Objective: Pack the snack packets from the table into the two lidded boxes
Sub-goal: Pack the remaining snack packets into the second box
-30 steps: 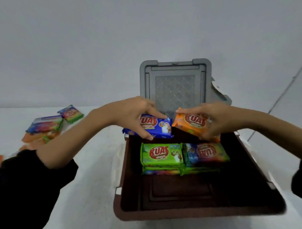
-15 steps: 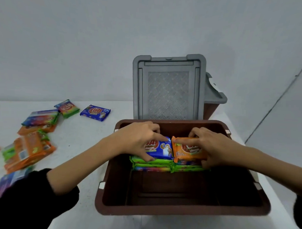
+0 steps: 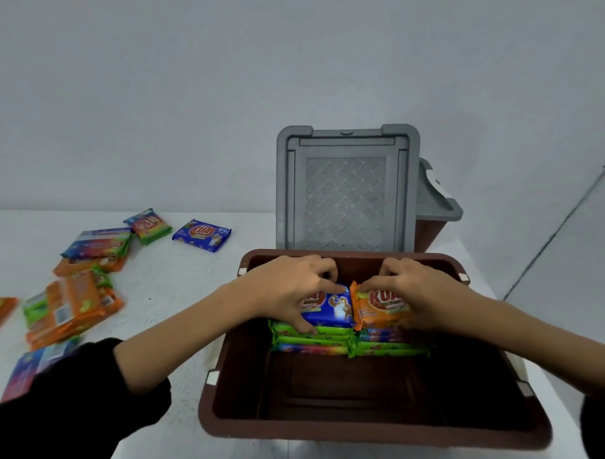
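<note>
A brown box (image 3: 373, 432) stands in front of me with its grey lid (image 3: 345, 193) raised upright at the back. Inside, against the far wall, lie two side-by-side stacks of snack packets (image 3: 345, 342). My left hand (image 3: 292, 289) grips a blue packet (image 3: 332, 311) resting on the left stack. My right hand (image 3: 419, 291) grips an orange packet (image 3: 377, 309) resting on the right stack. The two packets touch edge to edge. A second brown box with a grey lid (image 3: 435, 213) shows partly behind the raised lid.
Loose snack packets lie on the white table (image 3: 175, 283) at the left: a blue one (image 3: 202, 235), a multicoloured one (image 3: 147, 225), and a heap of orange, green and blue ones (image 3: 75, 300). The front half of the box floor is bare. A wall stands behind.
Both hands have carried the blue and orange packets down from above the box rim onto the tops of the two stacks. My view has tilted down a little.
</note>
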Motion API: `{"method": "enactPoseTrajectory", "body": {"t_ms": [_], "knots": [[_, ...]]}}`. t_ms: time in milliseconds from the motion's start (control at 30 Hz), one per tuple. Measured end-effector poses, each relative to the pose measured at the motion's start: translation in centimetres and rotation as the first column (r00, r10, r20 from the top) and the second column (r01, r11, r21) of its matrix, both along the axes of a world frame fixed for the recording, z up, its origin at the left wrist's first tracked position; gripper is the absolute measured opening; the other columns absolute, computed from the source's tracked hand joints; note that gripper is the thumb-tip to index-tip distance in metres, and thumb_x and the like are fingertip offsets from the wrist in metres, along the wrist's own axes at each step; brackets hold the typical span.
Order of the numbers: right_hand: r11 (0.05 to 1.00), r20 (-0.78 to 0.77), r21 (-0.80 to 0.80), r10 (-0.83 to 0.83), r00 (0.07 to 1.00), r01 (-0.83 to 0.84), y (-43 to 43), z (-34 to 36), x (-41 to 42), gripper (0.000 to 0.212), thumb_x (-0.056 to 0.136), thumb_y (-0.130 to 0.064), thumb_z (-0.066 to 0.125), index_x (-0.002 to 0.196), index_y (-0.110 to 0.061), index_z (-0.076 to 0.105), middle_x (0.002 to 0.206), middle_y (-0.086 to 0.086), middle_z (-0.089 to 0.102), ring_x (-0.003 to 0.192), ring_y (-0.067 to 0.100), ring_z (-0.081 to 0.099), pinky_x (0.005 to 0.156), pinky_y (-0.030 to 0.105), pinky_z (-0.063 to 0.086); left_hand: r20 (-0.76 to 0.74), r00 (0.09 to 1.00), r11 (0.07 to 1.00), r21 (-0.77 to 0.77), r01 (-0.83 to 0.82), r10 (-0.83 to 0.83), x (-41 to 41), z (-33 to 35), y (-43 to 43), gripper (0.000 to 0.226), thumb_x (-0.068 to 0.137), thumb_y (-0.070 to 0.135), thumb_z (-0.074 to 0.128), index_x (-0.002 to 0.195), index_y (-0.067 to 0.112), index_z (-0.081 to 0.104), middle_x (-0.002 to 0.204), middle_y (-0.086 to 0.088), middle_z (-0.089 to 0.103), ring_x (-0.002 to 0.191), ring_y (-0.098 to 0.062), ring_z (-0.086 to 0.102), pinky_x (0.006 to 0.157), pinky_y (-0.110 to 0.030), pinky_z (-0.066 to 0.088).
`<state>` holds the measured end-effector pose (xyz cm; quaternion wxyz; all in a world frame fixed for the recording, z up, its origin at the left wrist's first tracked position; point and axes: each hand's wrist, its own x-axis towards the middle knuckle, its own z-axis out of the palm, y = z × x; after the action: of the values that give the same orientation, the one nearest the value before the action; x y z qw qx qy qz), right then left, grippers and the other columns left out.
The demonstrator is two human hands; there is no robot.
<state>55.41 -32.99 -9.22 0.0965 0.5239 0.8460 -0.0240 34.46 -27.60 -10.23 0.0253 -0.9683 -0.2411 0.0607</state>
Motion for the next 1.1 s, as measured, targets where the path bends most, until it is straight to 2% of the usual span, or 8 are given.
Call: {"method": "enactPoseTrajectory", "body": {"t_ms": [300,433,533,600,700,867,967,1100], "knots": [[0.999,0.023,0.01,-0.039,0.999,0.038,0.1,0.1,-0.8,0.069,0.078,-0.046,0.065,0.137,-0.034,0.033,0.128,-0.001,0.04,0.115,0.014,0.041,0.091,0.023,0.038,-0.034,0.998,0.997,0.043,0.061,-0.059,0.2,-0.2,0.4,0.07,0.081,0.049,0.062,0.141,0.024,0.036,0.137,0.001,0.039,0.122,-0.015,0.039,0.081,-0.031,0.046],[1.0,0.058,-0.001,-0.021,0.998,0.021,0.1,0.5,-1.2,0.067,0.08,-0.047,0.063,0.138,-0.034,0.032,0.122,-0.004,0.043,0.103,0.01,0.044,0.08,0.019,0.033,0.094,0.988,0.993,0.018,0.118,-0.119,-1.0,-0.9,0.2,0.06,0.08,0.04,0.067,0.133,0.019,0.049,0.132,-0.005,0.048,0.118,-0.022,0.046,0.074,-0.04,0.053],[1.0,-0.047,-0.02,-0.014,0.999,0.013,0.6,2.0,-2.0,0.06,0.077,-0.049,0.065,0.131,-0.039,0.041,0.102,-0.013,0.041,0.089,0.004,0.04,0.076,0.018,0.036,0.212,0.974,0.996,-0.009,0.086,-0.082,-2.1,-0.3,-0.1,0.052,0.082,0.038,0.065,0.128,0.017,0.055,0.125,-0.005,0.055,0.112,-0.02,0.053,0.079,-0.039,0.052],[1.0,-0.111,-0.005,0.008,0.994,-0.009,1.4,3.2,-3.3,0.055,0.079,-0.047,0.064,0.129,-0.039,0.044,0.101,-0.013,0.045,0.089,0.005,0.045,0.081,0.024,0.045,0.287,0.958,0.998,-0.043,0.035,-0.021,-3.3,1.1,0.0,0.045,0.085,0.035,0.062,0.125,0.016,0.058,0.12,-0.005,0.059,0.107,-0.018,0.056,0.083,-0.033,0.049],[0.996,-0.225,0.05,0.078,0.971,-0.068,2.8,4.6,-6.2,0.049,0.083,-0.045,0.061,0.129,-0.037,0.046,0.111,-0.007,0.055,0.101,0.008,0.053,0.09,0.031,0.047,0.358,0.931,0.998,-0.003,-0.068,0.064,-6.4,3.8,0.7,0.032,0.089,0.033,0.056,0.116,0.018,0.065,0.108,-0.003,0.064,0.097,-0.016,0.06,0.079,-0.031,0.049],[0.98,-0.434,0.145,0.185,0.882,-0.134,7.2,5.9,-12.8,0.048,0.082,-0.04,0.063,0.128,-0.037,0.049,0.111,-0.002,0.057,0.094,0.01,0.053,0.081,0.026,0.044,0.423,0.835,0.927,-0.033,-0.374,0.352,-14.1,6.9,3.6,0.026,0.091,0.028,0.055,0.112,0.018,0.067,0.108,-0.001,0.064,0.091,-0.01,0.06,0.078,-0.027,0.051],[0.973,-0.467,0.174,0.215,0.858,-0.149,10.7,5.6,-17.3,0.05,0.083,-0.032,0.064,0.13,-0.034,0.047,0.113,0.003,0.056,0.092,0.011,0.05,0.084,0.027,0.043,0.432,0.745,0.848,-0.098,-0.52,0.508,-19.5,6.7,5.8,0.027,0.09,0.025,0.057,0.115,0.017,0.065,0.111,-0.005,0.063,0.096,-0.013,0.061,0.08,-0.027,0.051],[0.983,-0.472,0.122,0.177,0.864,-0.135,15.3,4.3,-22.5,0.052,0.085,-0.027,0.064,0.133,-0.029,0.046,0.118,0.008,0.054,0.093,0.008,0.045,0.085,0.027,0.04,0.27,0.619,0.673,-0.222,-0.705,0.738,-26.6,3.7,9.0,0.04,0.087,0.026,0.062,0.126,0.022,0.055,0.124,-0.005,0.055,0.109,-0.016,0.055,0.087,-0.023,0.042]]}}
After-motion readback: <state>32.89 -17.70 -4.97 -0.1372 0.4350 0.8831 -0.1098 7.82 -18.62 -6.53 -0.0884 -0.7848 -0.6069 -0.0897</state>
